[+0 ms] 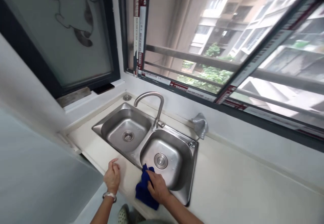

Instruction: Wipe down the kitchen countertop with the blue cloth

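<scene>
My right hand (157,185) is closed on a dark blue cloth (145,192), its fingers bunching the upper part. The cloth lies on the front strip of the white countertop, and its top end reaches the front rim of the right basin. My left hand (112,176), with a silver bracelet at the wrist, hovers by the counter's front edge, left of the cloth. Its fingers are loosely curled in, and I see nothing in them. Before both hands is a stainless steel double sink (138,155) with a drain in each basin and a curved faucet (160,107) between them.
A crumpled grey plastic-looking wrap (200,125) stands behind the sink's right corner. A small round metal piece (127,97) sits at the back left. On the left sill lies a dark flat object (103,88). White countertop (243,176) extends right, under the window frame (177,87).
</scene>
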The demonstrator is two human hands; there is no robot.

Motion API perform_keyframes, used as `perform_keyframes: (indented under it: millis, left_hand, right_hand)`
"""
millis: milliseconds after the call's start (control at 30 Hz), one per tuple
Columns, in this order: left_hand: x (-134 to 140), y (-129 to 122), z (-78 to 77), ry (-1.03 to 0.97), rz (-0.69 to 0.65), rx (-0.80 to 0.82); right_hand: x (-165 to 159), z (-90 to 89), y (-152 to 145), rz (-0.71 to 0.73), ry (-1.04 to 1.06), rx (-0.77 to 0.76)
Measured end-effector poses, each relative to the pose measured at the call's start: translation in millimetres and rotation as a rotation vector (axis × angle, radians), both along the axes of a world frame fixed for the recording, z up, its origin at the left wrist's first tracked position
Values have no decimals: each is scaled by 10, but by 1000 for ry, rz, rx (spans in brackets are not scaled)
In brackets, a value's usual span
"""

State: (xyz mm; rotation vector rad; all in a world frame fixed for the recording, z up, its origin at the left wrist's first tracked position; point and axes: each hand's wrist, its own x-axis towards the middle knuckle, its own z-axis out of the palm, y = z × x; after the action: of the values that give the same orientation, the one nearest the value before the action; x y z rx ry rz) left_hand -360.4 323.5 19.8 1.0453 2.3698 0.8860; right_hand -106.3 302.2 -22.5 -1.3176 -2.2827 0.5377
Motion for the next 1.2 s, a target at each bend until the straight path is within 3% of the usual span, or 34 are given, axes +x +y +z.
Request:
perform_keyframes:
  millis: [133, 300, 400, 533, 633, 767, 967, 1067, 1200]
  left_hand:
    - [16, 37, 42, 32, -16, -33]
    - [51, 61, 88, 77, -50, -65]
    - [77, 65, 133, 121, -56, -105]
    - [116, 78, 179, 175, -69, -147]
    - [139, 98, 181, 216, -81, -176]
    - [151, 134, 171, 247, -78, -211]
    - [162, 179, 210, 266, -56, -249]
    - [145, 200, 210, 261, -61, -263]
    - [87, 222, 163, 232, -80, -271]
  right_hand:
    - [731, 45, -478, -95, -12, 55]
    - [1522, 147, -1038, -26, -110, 160]
    - [1921, 110, -1320, -21, -176, 205]
    - [2417, -19, -1534, -248, -290, 229]
    - [2733, -72, -1450, -490, -361, 181]
    - [3011, -119, -1036, -742, -377, 208]
    - [3053, -176, -275, -1071, -398, 260]
    - [3052, -206, -72, -1124, -309, 296]
    - [3174, -236, -98, -1035, -160, 324]
